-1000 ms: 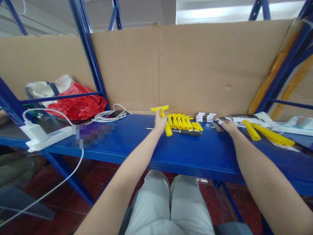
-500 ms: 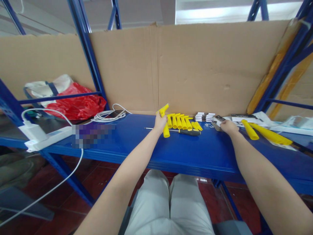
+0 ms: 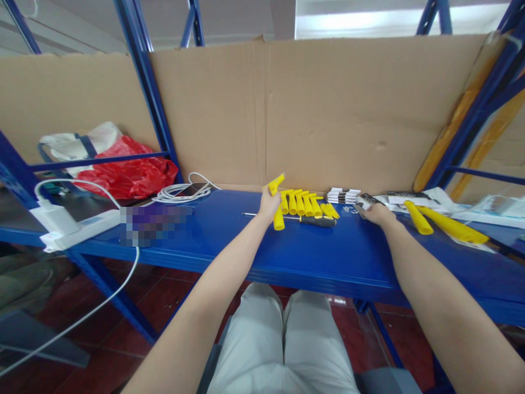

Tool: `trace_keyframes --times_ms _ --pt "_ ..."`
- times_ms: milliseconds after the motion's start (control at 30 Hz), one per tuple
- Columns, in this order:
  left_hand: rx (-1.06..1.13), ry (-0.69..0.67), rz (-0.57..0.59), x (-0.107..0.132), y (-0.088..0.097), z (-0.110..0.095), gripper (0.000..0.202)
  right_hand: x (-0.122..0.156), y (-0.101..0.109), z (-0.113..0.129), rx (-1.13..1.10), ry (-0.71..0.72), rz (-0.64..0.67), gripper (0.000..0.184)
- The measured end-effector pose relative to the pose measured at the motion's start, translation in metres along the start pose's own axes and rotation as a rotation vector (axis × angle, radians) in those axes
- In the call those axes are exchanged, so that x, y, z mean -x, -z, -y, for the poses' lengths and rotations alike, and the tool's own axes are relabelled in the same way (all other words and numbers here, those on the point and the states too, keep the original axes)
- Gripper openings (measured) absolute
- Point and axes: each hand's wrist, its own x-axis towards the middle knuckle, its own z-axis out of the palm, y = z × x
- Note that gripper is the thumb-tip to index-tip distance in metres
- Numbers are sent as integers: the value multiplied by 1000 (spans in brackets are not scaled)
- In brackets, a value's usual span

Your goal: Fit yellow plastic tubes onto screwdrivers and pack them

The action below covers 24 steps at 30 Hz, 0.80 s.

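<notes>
My left hand (image 3: 269,205) is closed around a yellow plastic scraper handle (image 3: 279,220), holding it upright with its slanted wide head on top. Just to its right, several like yellow handles (image 3: 304,204) lie in a row, and small yellow pieces (image 3: 329,210) lie at the row's end. A screwdriver (image 3: 318,221) with a black and yellow grip lies in front of them, its shaft passing behind the held handle. My right hand (image 3: 380,213) reaches to the table, its fingers closed on a small flat grey piece (image 3: 360,210); the fingertips are partly hidden.
White booklets (image 3: 343,196) are stacked at the back, with tiny screws (image 3: 350,210) before them. Two larger yellow parts (image 3: 419,218) lie on the right. Coiled white cable (image 3: 180,192), a power strip (image 3: 82,229) and a red bag (image 3: 127,169) occupy the left. Cardboard (image 3: 328,115) walls the back.
My right hand has shifted slightly to the left, the grey piece with it. My left hand holds the yellow handle in much the same place.
</notes>
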Motion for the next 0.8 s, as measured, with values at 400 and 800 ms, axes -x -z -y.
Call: trace_keyframes --times_ms 400,800 --pt "-33 4 9 1 0 0 44 3 2 3 -8 28 24 53" --pt "113 170 37 7 0 -12 20 22 24 28 2 258 -123 27"
